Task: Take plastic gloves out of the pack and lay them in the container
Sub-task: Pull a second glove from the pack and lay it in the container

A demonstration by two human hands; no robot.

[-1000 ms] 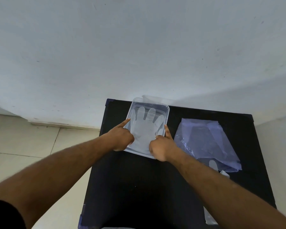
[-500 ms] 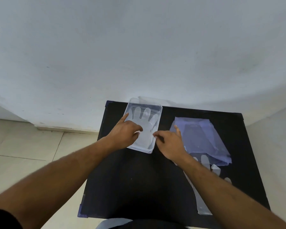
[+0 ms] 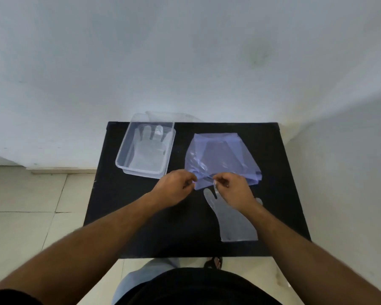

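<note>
A clear plastic container (image 3: 121,157) stands at the table's back left, with a clear plastic glove (image 3: 149,150) lying flat in it, fingers toward the wall. The purple glove pack (image 3: 220,157) lies at the back right. My left hand (image 3: 176,186) pinches the pack's near left edge. My right hand (image 3: 233,186) pinches the pack's near open edge beside it. A second clear glove (image 3: 235,223) lies flat on the black table (image 3: 141,227) in front of the pack, partly hidden under my right hand and wrist.
The table stands against a white wall (image 3: 185,62). A clear lid (image 3: 163,116) leans behind the container. Tiled floor (image 3: 31,205) lies to the left. My legs and a sandalled foot (image 3: 213,261) show below the table's near edge.
Both hands have left the container and moved right to the pack's near edge, where they now pinch it. The view has tilted down, showing the whole table.
</note>
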